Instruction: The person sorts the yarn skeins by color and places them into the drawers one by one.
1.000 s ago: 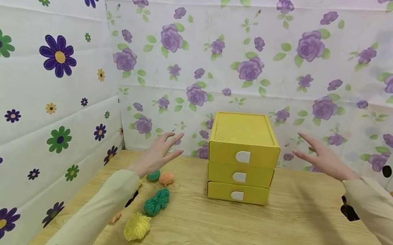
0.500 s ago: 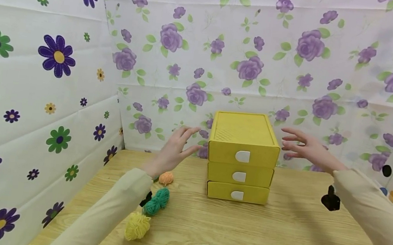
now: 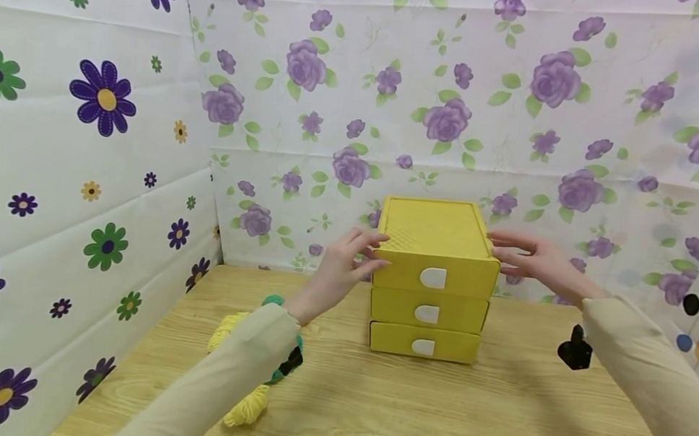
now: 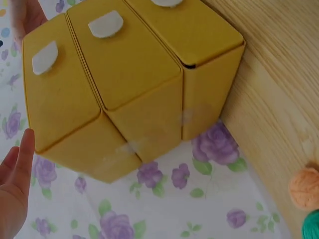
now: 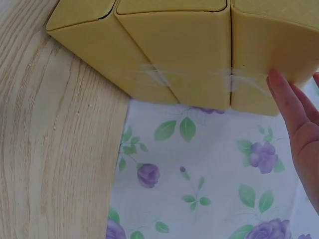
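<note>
Yellow, boxy, crosshatch-topped drawers (image 3: pixel 404 273) with rounded tabs (image 3: pixel 433 278) stand between spread left fingers (image 3: pixel 361 240) and right fingers (image 3: pixel 517 241).

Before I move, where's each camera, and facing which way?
Head: on the head, facing forward and down at the drawers; left hand, right hand and sleeves show.
Left wrist: on that wrist, facing the drawers' fronts and left side; both hands partly show.
Right wrist: on that wrist, facing the drawers' right side; right hand partly shows.
Both wrist views share drawers, table and flowered cloth.
</note>
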`<state>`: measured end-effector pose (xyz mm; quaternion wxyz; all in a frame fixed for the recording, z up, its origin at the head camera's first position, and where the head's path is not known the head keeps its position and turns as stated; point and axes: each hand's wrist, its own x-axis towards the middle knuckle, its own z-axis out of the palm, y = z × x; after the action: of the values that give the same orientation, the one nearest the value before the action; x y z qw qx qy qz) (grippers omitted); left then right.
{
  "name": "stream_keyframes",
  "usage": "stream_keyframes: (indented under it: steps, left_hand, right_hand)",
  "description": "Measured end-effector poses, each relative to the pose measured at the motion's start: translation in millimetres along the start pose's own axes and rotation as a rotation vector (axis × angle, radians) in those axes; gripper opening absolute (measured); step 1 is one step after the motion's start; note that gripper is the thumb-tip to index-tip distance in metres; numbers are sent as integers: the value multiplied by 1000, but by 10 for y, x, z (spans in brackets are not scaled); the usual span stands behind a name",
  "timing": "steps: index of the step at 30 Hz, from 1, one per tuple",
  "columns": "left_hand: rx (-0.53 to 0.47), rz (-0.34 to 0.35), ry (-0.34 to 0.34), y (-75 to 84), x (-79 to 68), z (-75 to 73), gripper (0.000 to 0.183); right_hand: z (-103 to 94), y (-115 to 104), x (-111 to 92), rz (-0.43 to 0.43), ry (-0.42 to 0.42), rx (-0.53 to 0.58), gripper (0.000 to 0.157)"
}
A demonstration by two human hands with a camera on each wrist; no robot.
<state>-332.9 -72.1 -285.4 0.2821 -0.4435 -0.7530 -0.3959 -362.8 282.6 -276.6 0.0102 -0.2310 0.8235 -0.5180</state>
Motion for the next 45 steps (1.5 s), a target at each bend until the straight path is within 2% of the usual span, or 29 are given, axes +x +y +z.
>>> stream_keyframes:
  steps: [4, 8, 12, 19, 23, 30, 34, 41, 45]
  left_hand:
    - [-9, 10, 6, 21, 7, 117, 35]
    - [5, -11, -2, 50, -8, 215, 34]
    - [-33, -54, -20, 85, -44, 310, 33]
    - [-79, -83, 0, 93, -85, 460, 32]
    - [-90, -115, 6, 100, -77, 524, 33]
    - [-51, -178, 13, 119, -38, 590, 30]
    - [-54, -214, 21, 107, -34, 619, 27]
    - [-138, -286, 67, 33, -45, 737, 21]
    - [-219, -326, 117, 22, -55, 799, 20]
  right_hand:
    - [-10, 10, -1, 26, -5, -18, 54]
    - [-22, 26, 12, 36, -34, -19, 55]
    - [-29, 46, 25, 49, -53, 39, 58]
    - [-32, 10, 33, 57, -60, 101, 58]
    - [-24, -4, 16, 54, -62, 99, 57]
    - [-25, 16, 10, 61, -50, 41, 59]
    - [-22, 10, 18, 49, -56, 57, 59]
    - [-22, 8, 19, 44, -63, 60, 60]
    - [-20, 13, 15, 39, -71, 46, 61]
